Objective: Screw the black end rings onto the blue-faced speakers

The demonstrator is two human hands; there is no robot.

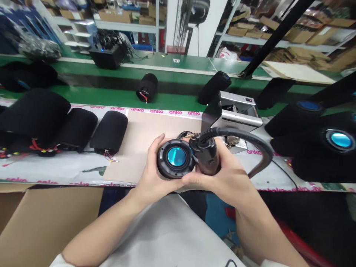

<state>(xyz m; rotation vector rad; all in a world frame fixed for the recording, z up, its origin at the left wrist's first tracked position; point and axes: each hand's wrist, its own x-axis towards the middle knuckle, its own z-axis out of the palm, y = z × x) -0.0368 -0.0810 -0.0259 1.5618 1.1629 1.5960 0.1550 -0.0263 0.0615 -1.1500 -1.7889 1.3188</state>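
A round black speaker unit (177,157) with a shiny blue centre faces up above the cardboard sheet. My left hand (152,170) is closed around its left and lower side. In my right hand (219,170) is a black corded tool (207,154), its thick cable curving off to the right. The right thumb reaches to the lower edge of the speaker unit, beside the left fingers. Another round part (185,134) shows just behind the unit, mostly hidden.
Black fabric-covered cylinders (109,131) with loose wires lie on the left. One cylinder (147,87) stands on the green belt. A metal-cased device (236,111) is right of the hands. More speakers (340,140) lie far right, and an open cardboard box (52,222) lower left.
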